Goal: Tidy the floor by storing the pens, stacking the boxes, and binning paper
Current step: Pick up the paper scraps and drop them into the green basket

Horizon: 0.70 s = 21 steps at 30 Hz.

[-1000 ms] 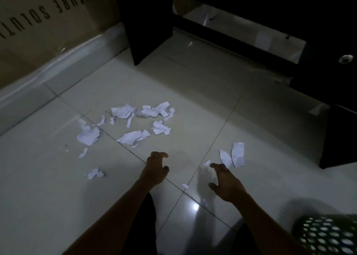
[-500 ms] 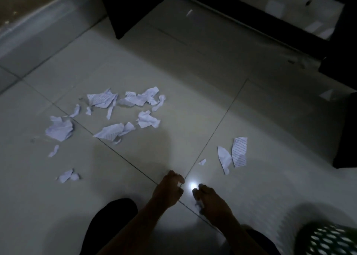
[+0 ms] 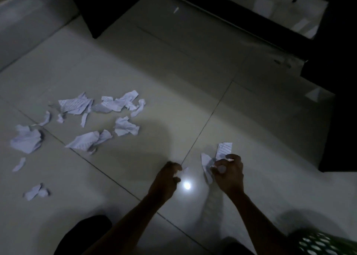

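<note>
The tiled floor (image 3: pixel 193 80) is spread beneath both hands, with dark furniture (image 3: pixel 338 100) beyond the right one. Most of the torn paper (image 3: pixel 85 140) lies well apart to the left of the left hand (image 3: pixel 167 179), not yet gathered. A green mesh bin (image 3: pixel 316 243) is set beside the right forearm, probably so scraps can be dropped in easily. Two torn pieces (image 3: pixel 224 150) are gripped in the curled right hand (image 3: pixel 229 174). The left hand's fingers are curled at a small scrap (image 3: pixel 185 170); whether it is pinched cannot be told.

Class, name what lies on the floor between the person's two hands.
Head view: a small paper scrap and a bright light reflection on the tile.
</note>
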{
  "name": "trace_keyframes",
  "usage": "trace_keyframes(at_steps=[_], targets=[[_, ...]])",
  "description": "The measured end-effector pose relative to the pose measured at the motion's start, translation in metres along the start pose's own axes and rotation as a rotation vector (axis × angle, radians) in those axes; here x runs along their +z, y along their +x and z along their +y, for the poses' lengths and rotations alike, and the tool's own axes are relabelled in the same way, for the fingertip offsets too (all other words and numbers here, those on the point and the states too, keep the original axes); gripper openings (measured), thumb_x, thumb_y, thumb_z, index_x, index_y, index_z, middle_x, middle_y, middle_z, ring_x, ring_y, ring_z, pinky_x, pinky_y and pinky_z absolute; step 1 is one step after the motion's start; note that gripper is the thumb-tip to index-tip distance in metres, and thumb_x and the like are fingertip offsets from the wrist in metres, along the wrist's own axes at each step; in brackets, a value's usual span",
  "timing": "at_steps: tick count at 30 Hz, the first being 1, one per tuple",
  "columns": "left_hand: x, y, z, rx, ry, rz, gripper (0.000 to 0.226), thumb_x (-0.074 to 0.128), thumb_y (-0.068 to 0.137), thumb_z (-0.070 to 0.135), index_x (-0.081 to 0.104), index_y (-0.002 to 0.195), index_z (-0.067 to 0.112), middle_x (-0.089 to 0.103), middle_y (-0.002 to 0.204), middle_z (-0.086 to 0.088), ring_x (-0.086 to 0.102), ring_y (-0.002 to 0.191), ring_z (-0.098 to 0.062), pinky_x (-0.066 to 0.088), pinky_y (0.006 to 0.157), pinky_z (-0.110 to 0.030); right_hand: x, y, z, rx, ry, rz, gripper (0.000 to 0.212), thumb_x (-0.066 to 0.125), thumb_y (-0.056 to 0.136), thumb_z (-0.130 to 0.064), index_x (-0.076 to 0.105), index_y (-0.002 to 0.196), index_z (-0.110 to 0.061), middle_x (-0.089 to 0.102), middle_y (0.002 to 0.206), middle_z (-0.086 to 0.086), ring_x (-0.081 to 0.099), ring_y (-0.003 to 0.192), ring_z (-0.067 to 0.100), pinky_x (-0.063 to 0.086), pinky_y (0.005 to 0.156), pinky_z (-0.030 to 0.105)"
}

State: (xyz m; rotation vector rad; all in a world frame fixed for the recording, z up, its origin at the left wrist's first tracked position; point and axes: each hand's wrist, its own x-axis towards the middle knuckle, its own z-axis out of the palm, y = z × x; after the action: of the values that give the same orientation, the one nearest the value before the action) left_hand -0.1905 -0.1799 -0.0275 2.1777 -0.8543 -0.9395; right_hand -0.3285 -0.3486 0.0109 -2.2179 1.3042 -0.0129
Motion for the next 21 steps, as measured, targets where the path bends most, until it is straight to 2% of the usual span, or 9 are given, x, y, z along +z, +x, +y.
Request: trace_keyframes(at_steps=[3, 7, 10, 12, 14, 15, 17, 18, 21], targets=[[0.010, 0.021, 0.019, 0.102, -0.010, -0.023, 0.036, 0.059, 0.083, 0.000, 0.057, 0.111, 0.021, 0.045, 0.115, 0.005, 0.056, 0.095, -0.011, 0.051, 0.084, -0.020, 0.003, 0.012, 0.012, 0.052, -0.054, -0.129, 0.018, 0.074, 0.077, -0.031, 0.072, 0.094, -0.023, 0.036, 0.142, 0.008, 0.031, 0.133, 0.030, 0.037, 0.101, 0.042], [0.019, 0.036, 0.026, 0.158, 0.099, -0.105, 0.034, 0.059, 0.079, -0.004, 0.060, 0.109, 0.012, 0.045, 0.114, -0.005, 0.057, 0.090, -0.018, 0.046, 0.076, -0.012, 0.014, 0.016, 0.013, 0.017, -0.100, -0.248, 0.018, 0.068, 0.081, -0.041, 0.069, 0.095, -0.029, 0.031, 0.150, 0.003, 0.019, 0.140, 0.026, 0.029, 0.108, 0.044], [0.022, 0.041, 0.017, 0.185, 0.215, -0.107, 0.025, 0.056, 0.084, -0.002, 0.062, 0.106, 0.008, 0.047, 0.111, -0.005, 0.058, 0.093, -0.025, 0.045, 0.076, -0.018, 0.015, 0.016, 0.004, 0.061, -0.168, -0.230, 0.017, 0.068, 0.083, -0.036, 0.068, 0.096, -0.025, 0.021, 0.153, 0.003, 0.020, 0.139, 0.031, 0.033, 0.108, 0.047], [0.017, 0.039, 0.017, 0.173, 0.262, -0.105, 0.018, 0.050, 0.087, 0.001, 0.065, 0.096, 0.006, 0.055, 0.108, -0.006, 0.060, 0.094, -0.023, 0.042, 0.079, -0.019, 0.019, 0.015, 0.001, -0.013, -0.201, -0.190, 0.024, 0.070, 0.080, -0.027, 0.069, 0.102, -0.017, 0.031, 0.149, 0.008, 0.030, 0.131, 0.036, 0.038, 0.102, 0.044], [0.011, 0.037, 0.012, 0.174, 0.289, -0.154, 0.017, 0.051, 0.080, 0.009, 0.063, 0.069, 0.010, 0.065, 0.080, -0.002, 0.066, 0.073, -0.017, 0.043, 0.077, -0.017, 0.031, 0.017, 0.005, -0.118, -0.128, -0.141, 0.030, 0.075, 0.071, -0.010, 0.069, 0.100, -0.009, 0.052, 0.130, 0.015, 0.048, 0.109, 0.044, 0.046, 0.089, 0.043], [0.011, 0.033, 0.004, 0.233, 0.320, -0.153, 0.012, 0.053, 0.075, 0.011, 0.059, 0.064, 0.014, 0.064, 0.070, -0.001, 0.066, 0.068, -0.017, 0.047, 0.077, -0.019, 0.034, 0.017, 0.007, -0.140, -0.065, -0.122, 0.031, 0.075, 0.068, -0.005, 0.067, 0.097, -0.009, 0.059, 0.118, 0.014, 0.054, 0.099, 0.043, 0.047, 0.083, 0.038], [0.002, 0.023, -0.002, 0.156, 0.235, -0.213, 0.012, 0.050, 0.079, 0.008, 0.055, 0.085, 0.017, 0.064, 0.090, -0.007, 0.062, 0.090, -0.022, 0.049, 0.088, -0.028, 0.042, 0.016, 0.004, -0.187, -0.044, -0.136, 0.031, 0.071, 0.072, -0.005, 0.065, 0.102, -0.013, 0.061, 0.109, 0.007, 0.056, 0.096, 0.032, 0.039, 0.082, 0.026], [-0.002, 0.019, -0.003, 0.146, 0.276, -0.149, 0.020, 0.044, 0.084, 0.009, 0.053, 0.099, 0.020, 0.060, 0.106, -0.009, 0.056, 0.103, -0.023, 0.045, 0.094, -0.030, 0.044, 0.016, 0.003, -0.238, -0.075, -0.143, 0.032, 0.068, 0.075, -0.007, 0.066, 0.107, -0.014, 0.062, 0.110, 0.003, 0.056, 0.099, 0.026, 0.035, 0.083, 0.023], [-0.028, 0.013, -0.015, -0.088, 0.249, -0.090, 0.031, 0.043, 0.091, 0.007, 0.055, 0.119, 0.013, 0.053, 0.123, -0.007, 0.051, 0.115, -0.022, 0.039, 0.096, -0.026, 0.046, 0.019, -0.006, -0.288, -0.164, -0.190, 0.035, 0.066, 0.076, -0.014, 0.070, 0.110, -0.018, 0.064, 0.112, 0.002, 0.061, 0.101, 0.022, 0.042, 0.087, 0.024]])
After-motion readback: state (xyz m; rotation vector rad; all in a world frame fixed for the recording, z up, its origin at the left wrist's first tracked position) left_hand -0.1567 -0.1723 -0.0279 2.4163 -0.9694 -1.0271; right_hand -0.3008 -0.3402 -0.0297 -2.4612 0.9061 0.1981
